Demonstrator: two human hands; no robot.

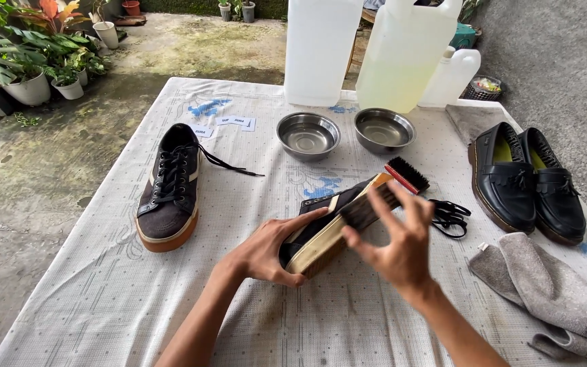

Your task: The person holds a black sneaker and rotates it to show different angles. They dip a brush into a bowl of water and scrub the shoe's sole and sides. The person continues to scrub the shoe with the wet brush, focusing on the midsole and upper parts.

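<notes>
On the cloth-covered table (103, 299), from left: a dark laced sneaker (168, 187) stands alone, upright on its tan sole. At centre, the left hand (266, 251) grips the matching sneaker (321, 228), tipped on its side with the sole edge exposed. The right hand (395, 241) is closed around a brush (368, 204), bristles against the shoe's side; motion blur suggests scrubbing is the step in hand. A second, red-backed brush (407, 175) and loose black laces (450, 216) lie just beside. Behind stand two steel bowls (307, 134); at right, black loafers (528, 180) and a grey cloth (552, 292). Further strokes would call for a firm left-hand hold.
</notes>
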